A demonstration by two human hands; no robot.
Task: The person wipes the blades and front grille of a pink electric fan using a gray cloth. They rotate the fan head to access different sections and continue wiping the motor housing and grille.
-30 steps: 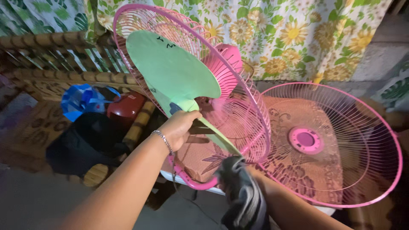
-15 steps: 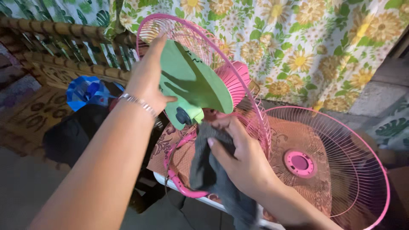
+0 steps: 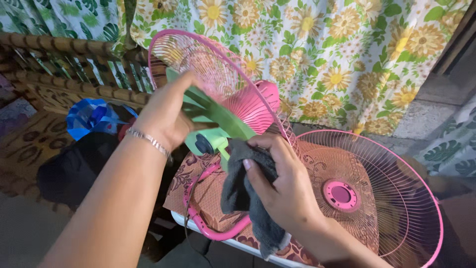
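Note:
My left hand (image 3: 166,116), with a silver bracelet on the wrist, grips a green fan blade (image 3: 225,119) near its hub (image 3: 206,143). The blade set sits in front of the pink rear fan grille (image 3: 208,74) and the pink motor housing (image 3: 270,94). My right hand (image 3: 280,186) holds a dark grey cloth (image 3: 243,193) pressed against the lower part of the blade, just right of the hub. A detached pink front grille (image 3: 377,198) lies flat to the right on a patterned brown mat (image 3: 208,193).
A floral curtain (image 3: 317,54) hangs behind. A bamboo bench (image 3: 64,64) runs along the left, with a blue bag (image 3: 91,116) and dark items (image 3: 69,168) below it. A grey block wall (image 3: 426,104) stands at the right.
My left hand slid from the hub up onto a blade and turned it. My right hand brought the grey cloth up against the blade. The view shifted left and closer.

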